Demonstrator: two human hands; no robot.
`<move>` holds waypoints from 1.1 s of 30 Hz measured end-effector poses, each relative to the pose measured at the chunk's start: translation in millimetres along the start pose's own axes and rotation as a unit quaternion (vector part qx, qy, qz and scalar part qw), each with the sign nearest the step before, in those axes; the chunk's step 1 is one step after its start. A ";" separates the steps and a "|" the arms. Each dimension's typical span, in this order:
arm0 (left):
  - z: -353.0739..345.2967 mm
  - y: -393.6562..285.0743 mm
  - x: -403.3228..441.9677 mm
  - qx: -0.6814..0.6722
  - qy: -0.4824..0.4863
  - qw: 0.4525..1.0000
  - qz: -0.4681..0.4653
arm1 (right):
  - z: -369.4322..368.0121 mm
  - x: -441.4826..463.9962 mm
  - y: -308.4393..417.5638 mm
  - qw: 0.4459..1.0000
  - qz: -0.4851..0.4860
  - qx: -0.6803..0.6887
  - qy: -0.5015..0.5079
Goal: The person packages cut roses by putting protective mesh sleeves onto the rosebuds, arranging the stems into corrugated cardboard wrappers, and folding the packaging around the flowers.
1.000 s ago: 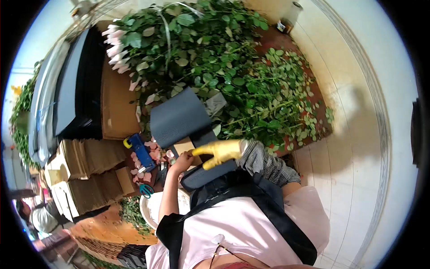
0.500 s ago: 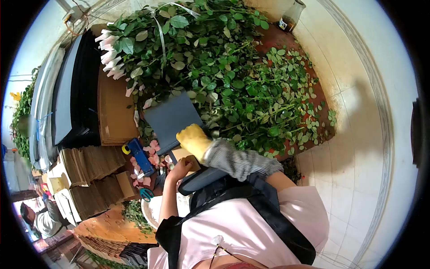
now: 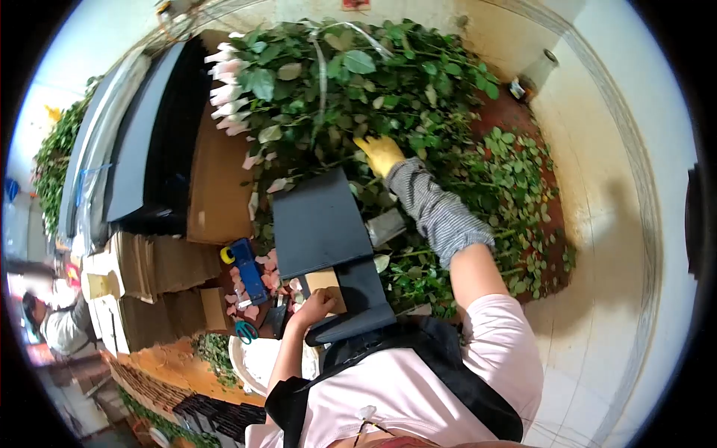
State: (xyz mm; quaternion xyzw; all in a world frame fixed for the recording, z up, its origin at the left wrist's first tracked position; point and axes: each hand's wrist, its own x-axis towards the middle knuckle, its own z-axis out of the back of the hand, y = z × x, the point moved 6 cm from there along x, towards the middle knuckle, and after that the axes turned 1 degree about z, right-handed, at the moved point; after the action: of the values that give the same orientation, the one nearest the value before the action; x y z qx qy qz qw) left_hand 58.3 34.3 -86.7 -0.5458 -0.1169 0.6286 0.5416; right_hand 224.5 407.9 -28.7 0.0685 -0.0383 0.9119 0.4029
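Observation:
My right hand (image 3: pixel 382 154), in a yellow glove with a striped grey sleeve above it, reaches out over the rose stems (image 3: pixel 418 97). At least one of its fingers points left, and nothing shows in it. My bare left hand (image 3: pixel 319 305) is closed at a small tan cardboard piece (image 3: pixel 324 281), its fingers curled and partly hidden. That piece lies on a dark sheet (image 3: pixel 364 284) in front of me. Just beyond it lies a dark grey board (image 3: pixel 317 224). Pale pink rose heads (image 3: pixel 226 82) show at the left end of the bundle.
A blue tape dispenser (image 3: pixel 249 270), teal-handled scissors (image 3: pixel 246 331) and loose pink petals (image 3: pixel 269 263) lie left of my left hand. Cardboard stacks (image 3: pixel 160 269) and dark boards (image 3: pixel 142 142) stand further left. A bottle (image 3: pixel 532 77) stands at the back right. Another person (image 3: pixel 63 328) is at far left.
My right hand has moved from the dark board, away from me and to the right, over the rose stems. My left hand stays at the cardboard piece. The view has shifted.

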 end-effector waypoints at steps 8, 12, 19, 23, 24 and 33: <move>5.7 -11.1 -8.4 -0.007 -0.050 0.997 -0.051 | 116.1 -62.2 -37.5 0.963 -0.153 -0.022 -0.223; 1.6 2.3 -0.6 -0.005 -0.024 0.997 -0.072 | 205.1 -141.8 -45.6 0.950 -0.194 0.148 -0.196; 15.2 31.1 6.5 -0.202 0.137 0.968 0.050 | 227.4 -253.5 26.0 0.942 -0.086 0.322 0.025; 24.1 18.8 -2.7 -0.209 0.182 0.956 0.095 | 98.8 -328.3 66.4 0.969 -0.090 0.210 0.093; 21.4 20.5 -1.6 -0.159 0.193 0.967 0.050 | 74.6 -345.2 71.7 0.965 -0.135 0.195 0.110; 11.1 -18.2 -45.3 0.000 -0.121 0.985 -0.121 | 80.7 -308.6 44.3 0.724 -0.106 0.574 0.366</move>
State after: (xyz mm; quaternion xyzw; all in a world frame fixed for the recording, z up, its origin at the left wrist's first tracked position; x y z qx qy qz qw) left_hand 51.1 9.6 -43.8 -0.4479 -0.2467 0.6197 0.5954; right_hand 404.9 143.0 2.3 -0.0485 0.6508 0.6648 0.3636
